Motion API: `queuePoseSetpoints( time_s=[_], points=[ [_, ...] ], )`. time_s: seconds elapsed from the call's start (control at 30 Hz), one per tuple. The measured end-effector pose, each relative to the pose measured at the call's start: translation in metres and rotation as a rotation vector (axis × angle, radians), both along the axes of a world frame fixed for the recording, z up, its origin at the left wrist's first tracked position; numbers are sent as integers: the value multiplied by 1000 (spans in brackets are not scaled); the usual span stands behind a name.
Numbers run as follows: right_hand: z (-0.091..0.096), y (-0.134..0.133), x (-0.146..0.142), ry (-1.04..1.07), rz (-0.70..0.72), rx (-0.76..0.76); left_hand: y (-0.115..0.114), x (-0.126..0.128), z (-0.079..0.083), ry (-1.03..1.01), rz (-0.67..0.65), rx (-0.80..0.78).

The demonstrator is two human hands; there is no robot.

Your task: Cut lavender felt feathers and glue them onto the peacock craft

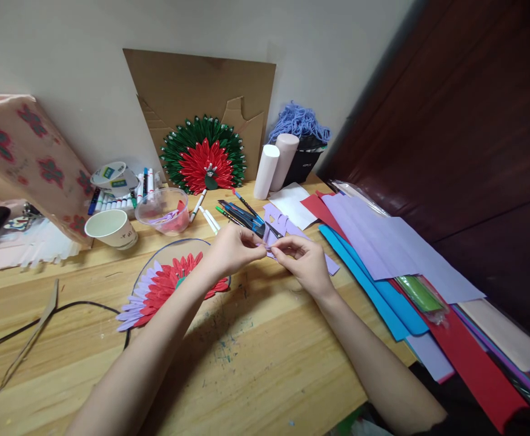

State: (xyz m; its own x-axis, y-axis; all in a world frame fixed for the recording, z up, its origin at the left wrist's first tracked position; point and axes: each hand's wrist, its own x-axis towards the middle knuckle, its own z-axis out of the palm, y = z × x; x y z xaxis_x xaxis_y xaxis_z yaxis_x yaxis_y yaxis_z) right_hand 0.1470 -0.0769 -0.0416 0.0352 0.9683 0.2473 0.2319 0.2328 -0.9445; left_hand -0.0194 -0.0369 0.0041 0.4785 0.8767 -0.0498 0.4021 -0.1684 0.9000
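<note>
My left hand (235, 249) and my right hand (306, 260) meet over the table, fingertips pinched together. Between them is a small purple paper piece (269, 247), mostly covered by the fingers. Just behind lie cut scraps of purple paper (275, 219), and black-handled tools and pens (241, 213) sit beside them. Under my left forearm a round craft piece (167, 286) lies flat, with red petals in the middle and purple petals along its left side; the forearm hides part of it.
A finished-looking red and green petal fan (206, 156) leans against cardboard (196, 79) at the back. Left are a paper cup (111, 230), a clear plastic bowl (162, 212) and a black cable (87, 304). Coloured sheets (383, 242) are piled right. Two white rolls (267, 172) stand behind.
</note>
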Motion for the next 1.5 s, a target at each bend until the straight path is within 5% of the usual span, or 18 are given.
queuePoseSetpoints(
  time_s=[0.17,0.57,0.8,0.9,1.2,1.5],
  points=[
    [-2,3,2,115,47,-147,2,-4,2,87,-116,49],
    [-2,10,4,313,36,-322,5,-5,-6,126,-233,660],
    [-4,10,6,402,126,-405,5,-7,-5,189,-277,748],
    [-3,9,6,355,109,-339,5,-7,-3,205,-289,755],
    [11,-3,4,-216,2,227,4,-6,-2,202,-303,762],
    [7,0,6,-69,37,43,1,-4,1,215,-307,793]
  ],
)
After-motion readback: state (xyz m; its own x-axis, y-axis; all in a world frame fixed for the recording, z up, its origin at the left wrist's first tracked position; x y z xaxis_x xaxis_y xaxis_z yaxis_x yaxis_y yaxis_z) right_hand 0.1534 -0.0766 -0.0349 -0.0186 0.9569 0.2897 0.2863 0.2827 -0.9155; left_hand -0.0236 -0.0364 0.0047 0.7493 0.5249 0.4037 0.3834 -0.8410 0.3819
